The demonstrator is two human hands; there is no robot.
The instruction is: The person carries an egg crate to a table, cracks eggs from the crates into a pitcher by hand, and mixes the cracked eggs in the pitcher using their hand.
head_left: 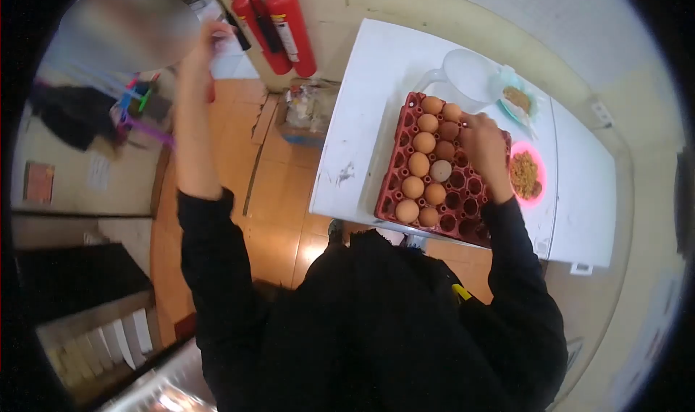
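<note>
My right hand (483,138) is over the upper right part of a red egg tray (456,232), its fingers curled down and pressed together; what they hold, if anything, is hidden. Brown eggs (423,143) stand in the tray's left columns, with one paler egg (440,170) among them. Several cups on the tray's right side hold no egg. My left hand (211,37) is raised far from the tray, at the upper left beside a blurred area, and its grip is unclear.
On the white table (358,133) are a clear plastic container (470,75), a green-rimmed bowl (517,101) and a pink bowl (525,173) with crumbly yellow-brown contents. Red fire extinguishers (289,32) hang by the wall. A bin (304,133) stands on the orange tiled floor.
</note>
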